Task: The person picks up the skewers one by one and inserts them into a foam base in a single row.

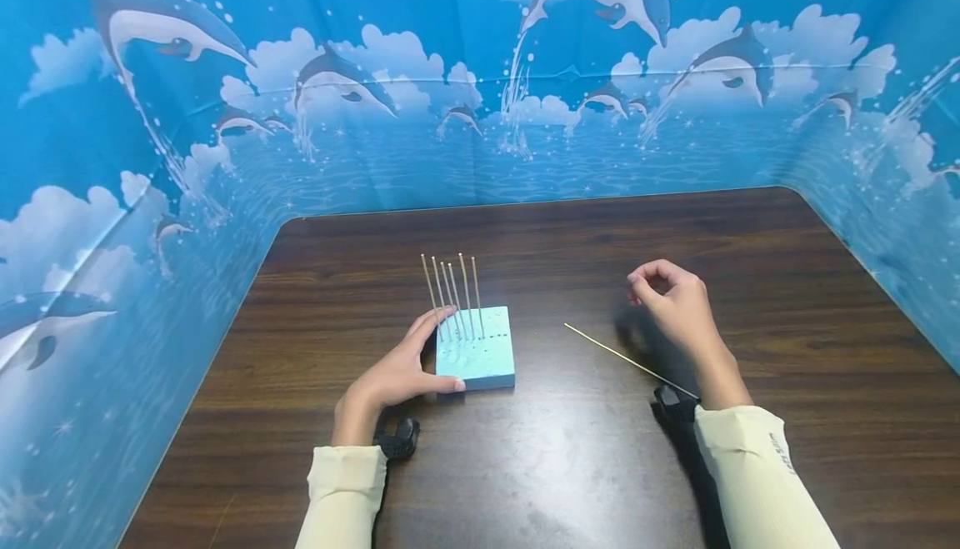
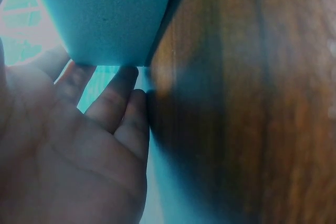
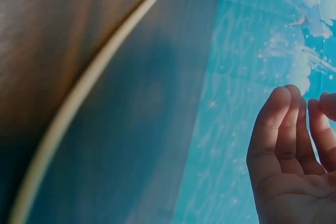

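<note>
A light-blue foam block (image 1: 483,363) sits on the table, with several thin sticks (image 1: 467,299) standing up out of its top in a row. My left hand (image 1: 401,370) grips the block from the left, thumb at the near edge and fingers at the far side. In the left wrist view, fingertips (image 2: 128,77) reach the edge of the block (image 2: 110,19). My right hand (image 1: 678,303) is raised over the table to the right of the block, fingers loosely bent and nothing between them. One loose stick (image 1: 611,351) lies slanting between the block and the right wrist.
The dark wooden table (image 1: 360,274) has a blue dolphin-print curtain (image 1: 420,149) along its back and sides. Black wrist cameras (image 1: 399,439) are strapped on below the cream sleeves (image 1: 345,482). A row of small holes marks the block's top right of the sticks.
</note>
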A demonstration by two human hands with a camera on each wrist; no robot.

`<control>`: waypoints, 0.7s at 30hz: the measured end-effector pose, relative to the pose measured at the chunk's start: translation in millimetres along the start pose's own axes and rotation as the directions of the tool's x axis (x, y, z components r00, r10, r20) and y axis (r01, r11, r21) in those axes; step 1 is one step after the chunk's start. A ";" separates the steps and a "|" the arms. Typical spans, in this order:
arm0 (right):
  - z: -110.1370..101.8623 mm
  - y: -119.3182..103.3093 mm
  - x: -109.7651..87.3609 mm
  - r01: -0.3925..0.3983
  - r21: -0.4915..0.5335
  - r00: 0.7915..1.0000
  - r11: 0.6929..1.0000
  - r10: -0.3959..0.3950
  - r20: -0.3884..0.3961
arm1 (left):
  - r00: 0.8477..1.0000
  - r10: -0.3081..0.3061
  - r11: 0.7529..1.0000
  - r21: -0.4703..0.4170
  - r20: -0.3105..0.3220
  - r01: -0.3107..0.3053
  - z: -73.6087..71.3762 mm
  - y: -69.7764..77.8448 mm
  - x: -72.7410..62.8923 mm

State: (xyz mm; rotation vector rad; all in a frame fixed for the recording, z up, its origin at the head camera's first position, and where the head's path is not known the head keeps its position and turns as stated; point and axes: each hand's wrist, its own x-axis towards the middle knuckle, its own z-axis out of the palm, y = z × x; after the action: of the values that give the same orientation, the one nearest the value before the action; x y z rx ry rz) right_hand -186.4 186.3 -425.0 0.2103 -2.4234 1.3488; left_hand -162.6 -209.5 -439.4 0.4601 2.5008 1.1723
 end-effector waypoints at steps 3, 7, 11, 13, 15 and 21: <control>-2.7 6.0 -4.3 -0.036 -0.015 0.999 0.999 0.037 0.017 | 1.000 -0.002 1.000 -0.006 0.003 0.002 -0.3 0.7 -0.2; -7.6 12.6 -10.2 -0.085 -0.024 0.995 0.996 0.086 0.054 | 1.000 -0.008 1.000 -0.006 0.003 0.008 -0.3 2.0 -0.1; -12.0 17.0 -15.3 -0.109 -0.046 0.987 0.993 0.114 0.110 | 1.000 -0.007 1.000 -0.005 0.004 0.007 0.0 2.3 0.0; -13.5 18.8 -17.2 -0.097 -0.096 0.985 0.991 0.109 0.132 | 1.000 -0.005 1.000 -0.005 0.004 0.005 0.1 2.3 0.1; -14.5 20.1 -18.7 -0.067 -0.155 0.982 0.986 0.092 0.164 | 1.000 0.002 1.000 -0.002 0.003 -0.002 0.1 2.7 0.1; -17.2 20.7 -22.2 0.029 -0.288 0.942 0.957 0.070 0.327 | 1.000 0.017 1.000 0.004 0.000 -0.017 0.9 2.2 0.6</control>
State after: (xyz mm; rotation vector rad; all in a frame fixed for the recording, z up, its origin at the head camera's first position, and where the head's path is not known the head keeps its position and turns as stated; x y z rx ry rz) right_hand -168.0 210.9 -441.5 0.3636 -2.8768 1.0119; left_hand -162.3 -207.4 -438.3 0.4835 2.5041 1.1745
